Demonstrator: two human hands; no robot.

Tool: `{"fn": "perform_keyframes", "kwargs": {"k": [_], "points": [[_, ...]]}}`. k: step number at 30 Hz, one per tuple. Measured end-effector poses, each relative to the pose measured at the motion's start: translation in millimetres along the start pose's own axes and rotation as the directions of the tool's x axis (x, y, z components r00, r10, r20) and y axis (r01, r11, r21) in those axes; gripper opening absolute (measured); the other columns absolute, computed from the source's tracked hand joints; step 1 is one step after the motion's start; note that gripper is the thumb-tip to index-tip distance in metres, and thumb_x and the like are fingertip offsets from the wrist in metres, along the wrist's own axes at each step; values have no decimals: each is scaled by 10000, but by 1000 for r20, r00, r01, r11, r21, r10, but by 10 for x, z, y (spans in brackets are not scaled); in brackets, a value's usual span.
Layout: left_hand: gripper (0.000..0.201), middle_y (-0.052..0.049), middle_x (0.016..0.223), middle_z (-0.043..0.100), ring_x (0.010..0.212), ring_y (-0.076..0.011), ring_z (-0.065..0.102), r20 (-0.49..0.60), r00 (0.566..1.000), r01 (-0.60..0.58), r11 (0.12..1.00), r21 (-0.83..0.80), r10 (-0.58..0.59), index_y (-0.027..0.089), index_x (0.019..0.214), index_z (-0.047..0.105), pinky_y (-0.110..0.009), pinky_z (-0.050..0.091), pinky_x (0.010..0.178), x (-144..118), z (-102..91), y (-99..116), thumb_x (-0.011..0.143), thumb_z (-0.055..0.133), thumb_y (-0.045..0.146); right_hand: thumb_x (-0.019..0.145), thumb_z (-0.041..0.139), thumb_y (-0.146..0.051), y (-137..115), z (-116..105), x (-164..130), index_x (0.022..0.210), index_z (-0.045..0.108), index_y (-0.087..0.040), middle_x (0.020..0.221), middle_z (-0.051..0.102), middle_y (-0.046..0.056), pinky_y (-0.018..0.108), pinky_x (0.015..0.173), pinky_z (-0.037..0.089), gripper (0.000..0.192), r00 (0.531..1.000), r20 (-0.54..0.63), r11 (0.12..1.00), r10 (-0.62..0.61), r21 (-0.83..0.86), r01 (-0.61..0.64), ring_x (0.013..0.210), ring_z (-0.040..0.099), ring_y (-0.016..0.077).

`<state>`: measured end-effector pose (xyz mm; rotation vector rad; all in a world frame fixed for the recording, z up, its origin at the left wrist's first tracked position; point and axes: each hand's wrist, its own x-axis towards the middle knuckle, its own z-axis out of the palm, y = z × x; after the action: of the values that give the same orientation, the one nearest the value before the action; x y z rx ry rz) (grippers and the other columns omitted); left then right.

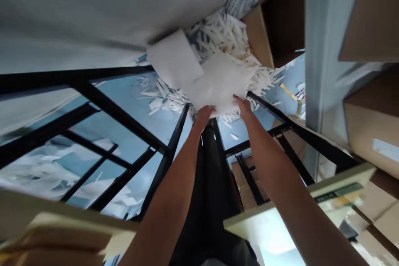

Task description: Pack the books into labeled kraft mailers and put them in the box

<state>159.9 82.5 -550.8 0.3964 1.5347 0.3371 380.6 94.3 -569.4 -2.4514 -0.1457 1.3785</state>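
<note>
Both hands are reaching down to a white sheet [220, 81] lying over a heap of paper scraps [230, 35] on the blue floor [124, 99]. The left hand [204, 115] and right hand [243, 106] are pinching its near edge, each grip closing on it. It is looking light, thin and floppy, probably best taken along that edge. Motion blur is smearing the fingers, and the black frame [118, 112] is hiding part of the floor.

white sheets [218, 83], blue floor [131, 95]

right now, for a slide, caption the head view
Both hands, left hand and right hand, grip white sheets over a heap of paper scraps.
</note>
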Motion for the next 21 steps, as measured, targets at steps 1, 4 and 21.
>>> {"fn": "perform_keyframes", "kwargs": {"k": [1,4,21], "points": [[28,-25,940,835,1007,-255,793,-18,1000,23,999,-41,-24,261,854,787,-423,626,1068,-144,4,113,869,803,243,845,924,-489,-143,-48,-137,938,790,-213,850,846,64,389,924,697,321,999,32,998,-42,51,41,930,847,282],[128,-34,926,838,990,-242,807,-78,996,25,995,-99,-33,255,874,736,-426,640,1058,-572,17,446,926,808,346,794,965,-533,-581,-228,-562,834,771,-228,780,814,11,341,910,663,363,984,132,985,-119,142,100,841,808,224],[387,-98,1110,899,1201,-293,848,-18,903,-428,892,-147,430,211,1006,817,-408,667,1106,-3017,-776,1933,765,969,472,779,1111,-495,-2523,-1456,-3177,1028,862,-130,1015,875,63,533,1117,669,507,585,537,767,-607,206,607,1196,816,331]]}}
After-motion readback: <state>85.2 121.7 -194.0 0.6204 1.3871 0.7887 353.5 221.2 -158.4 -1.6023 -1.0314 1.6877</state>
